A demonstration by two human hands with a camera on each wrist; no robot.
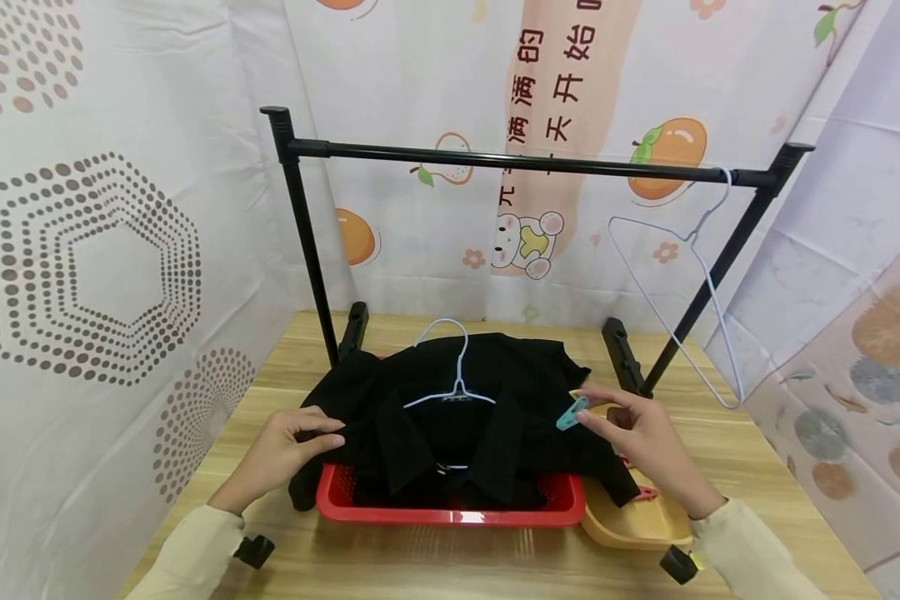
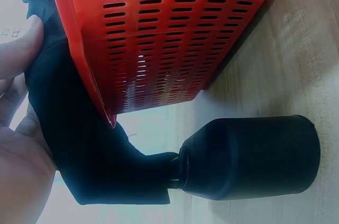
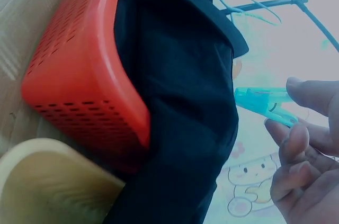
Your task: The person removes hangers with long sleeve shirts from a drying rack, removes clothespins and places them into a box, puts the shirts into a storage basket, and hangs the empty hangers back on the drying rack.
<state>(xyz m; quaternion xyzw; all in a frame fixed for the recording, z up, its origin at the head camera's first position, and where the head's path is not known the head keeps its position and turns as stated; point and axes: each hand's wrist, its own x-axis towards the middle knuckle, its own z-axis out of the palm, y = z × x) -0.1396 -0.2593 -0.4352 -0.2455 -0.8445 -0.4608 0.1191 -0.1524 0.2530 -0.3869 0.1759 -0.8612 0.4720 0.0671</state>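
Observation:
A black collared shirt [image 1: 450,354] lies over the red basket [image 1: 450,517], with a pale blue wire hanger [image 1: 460,387] inside its collar and the hook pointing up. My left hand [image 1: 281,454] pinches the shirt's cloth at the left shoulder between thumb and fingers. In my right hand [image 1: 641,429] a teal clothespin [image 1: 572,413] is held between thumb and fingertips, beside the right shoulder. The right wrist view shows the clothespin's tip [image 3: 241,97] right at the edge of the black cloth. One sleeve [image 1: 618,479] hangs over the basket's right side.
A black rack with a crossbar [image 1: 450,157] stands behind the basket. Another wire hanger [image 1: 693,237] hangs at its right end. Right of the basket sits a yellow tray [image 1: 633,537] with a red clothespin [image 1: 647,493]. A rack foot [image 2: 254,158] shows near the left hand.

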